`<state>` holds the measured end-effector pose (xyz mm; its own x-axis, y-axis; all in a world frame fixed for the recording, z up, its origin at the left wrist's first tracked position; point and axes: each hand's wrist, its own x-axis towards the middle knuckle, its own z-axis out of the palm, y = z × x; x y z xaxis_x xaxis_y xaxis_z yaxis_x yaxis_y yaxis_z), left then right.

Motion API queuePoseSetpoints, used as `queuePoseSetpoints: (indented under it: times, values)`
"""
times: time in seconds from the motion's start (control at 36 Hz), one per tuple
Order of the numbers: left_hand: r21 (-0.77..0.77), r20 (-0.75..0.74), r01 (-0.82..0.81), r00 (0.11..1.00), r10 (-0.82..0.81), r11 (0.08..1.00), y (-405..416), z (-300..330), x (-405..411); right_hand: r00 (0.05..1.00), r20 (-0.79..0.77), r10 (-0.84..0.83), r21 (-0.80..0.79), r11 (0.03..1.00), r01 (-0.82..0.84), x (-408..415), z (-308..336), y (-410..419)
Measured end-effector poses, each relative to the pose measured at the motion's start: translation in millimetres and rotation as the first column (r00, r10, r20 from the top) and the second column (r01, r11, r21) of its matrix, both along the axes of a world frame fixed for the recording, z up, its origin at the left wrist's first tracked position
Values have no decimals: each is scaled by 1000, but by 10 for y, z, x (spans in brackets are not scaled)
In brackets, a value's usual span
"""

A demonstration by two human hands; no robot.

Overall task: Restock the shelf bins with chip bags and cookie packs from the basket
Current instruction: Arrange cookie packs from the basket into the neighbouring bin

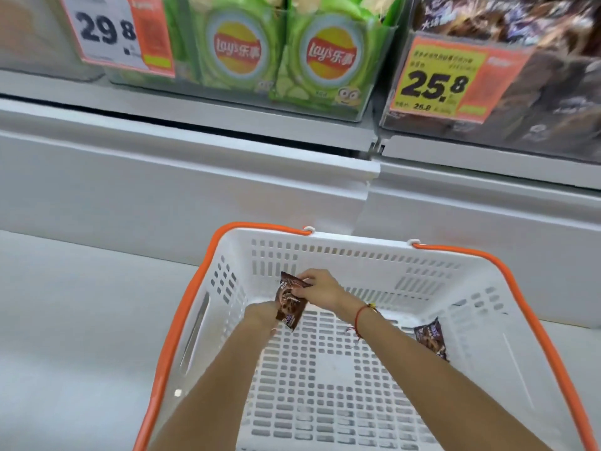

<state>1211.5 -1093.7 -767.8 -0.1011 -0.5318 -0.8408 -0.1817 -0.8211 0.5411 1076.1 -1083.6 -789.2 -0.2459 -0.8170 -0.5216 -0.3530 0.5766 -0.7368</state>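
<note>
Your right hand (320,288) pinches the top edge of a brown cookie pack (290,302), held above the far left corner of the white, orange-handled basket (328,379). Your left hand (265,315) is mostly hidden behind the pack; its grip cannot be told. A second cookie pack (432,341) leans against the basket's right wall. Above: green Lay's chip bags (279,53) in their shelf bin, with dark brown packs in the bin (533,76) to its right.

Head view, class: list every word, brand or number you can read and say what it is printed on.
"Lay's 乐事": left chip bag.
"Lay's 乐事": right chip bag.
"29.8": left price tag.
"25.8", below it "26.8": right price tag.
Fine print on both tags and on the cookie pack: too blurred.
</note>
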Motion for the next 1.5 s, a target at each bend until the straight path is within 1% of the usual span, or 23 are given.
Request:
queuePoseSetpoints:
  times: [0.03, 0.06, 0.08, 0.19, 0.25, 0.33, 0.39, 0.47, 0.56, 0.67, 0.78, 0.86, 0.92, 0.97, 1.03, 1.06, 1.11, 1.17, 1.22, 1.28, 1.36, 1.5]
  values:
    - [-15, -35, 75, 997, -75, 997, -39, 22, -7, 1000, 3, -8, -17, 1000, 8, -60, 123, 19]
    - [-40, -24, 122, 992, -123, 992, -52, 163, -10, 1000, 0, -6, -34, 999, 6, -114, 254, 45]
    - [-58, -42, 147, 988, -149, 987, -90, 260, -20, 1000, -12, 1, -50, 999, -1, -163, 397, 72]
    - [-219, 8, 269, 962, -274, 938, -160, 758, -91, 998, -70, -5, -125, 992, -4, -334, 977, 175]
    - [-303, 16, 328, 941, -339, 895, -146, 1016, -126, 995, -94, 13, -136, 990, -26, -403, 1292, 248]
    - [-420, 48, 390, 911, -410, 819, -115, 1419, -199, 996, -39, 83, -159, 983, -89, -495, 1758, 376]
    - [-476, 81, 441, 884, -461, 761, -87, 1700, -244, 991, -71, 112, -181, 976, -123, -565, 2064, 458]
    - [-540, 66, 475, 847, -528, 695, -74, 2083, -334, 978, -158, 135, -222, 960, -169, -704, 2489, 565]
    - [-611, 28, 459, 827, -562, 645, -69, 2390, -442, 966, -241, 88, -295, 942, -160, -859, 2830, 698]
    - [-698, -23, 423, 793, -609, 577, -54, 2633, -600, 970, -244, 25, -385, 915, -121, -1028, 3171, 834]
    - [-806, -46, 314, 812, -582, 502, -40, 2825, -795, 970, -242, -8, -435, 895, -101, -1176, 3494, 941]
    - [-879, -81, 179, 858, -507, 443, -22, 2993, -926, 969, -242, -58, -479, 875, -67, -1286, 3620, 1020]
    - [-933, -59, 109, 894, -444, 344, 3, 3093, -1023, 966, -246, -81, -473, 880, -47, -1363, 3657, 1055]
    - [-974, 8, 101, 910, -415, 202, 19, 3156, -1129, 973, -224, -61, -431, 901, -43, -1436, 3687, 1091]
    - [-977, 175, 209, 907, -383, 47, 31, 3194, -1227, 976, -217, 5, -354, 932, -83, -1475, 3734, 1142]
    - [-964, 252, 267, 897, -363, -11, 44, 3211, -1274, 974, -226, 28, -333, 937, -105, -1503, 3751, 1157]
    - [-949, 314, 301, 886, -341, -92, 71, 3236, -1364, 953, -302, 24, -359, 923, -138, -1545, 3781, 1171]
    - [-957, 291, 271, 883, -369, -107, 87, 3252, -1460, 932, -359, -49, -455, 881, -129, -1582, 3809, 1170]
    - [-970, 240, 226, 872, -427, -85, 63, 3258, -1537, 924, -362, -124, -546, 832, -102, -1620, 3801, 1175]
    - [-980, 195, 184, 858, -474, -69, 17, 3270, -1600, 916, -377, -137, -587, 801, -121, -1647, 3774, 1185]
    - [-989, 146, 129, 860, -488, -68, -31, 3259, -1709, 889, -438, -132, -586, 792, -171, -1700, 3770, 1171]
    - [-998, 54, 55, 881, -469, -14, 18, 3260, -1836, 808, -577, -122, -524, 814, -251, -1846, 3933, 1148]
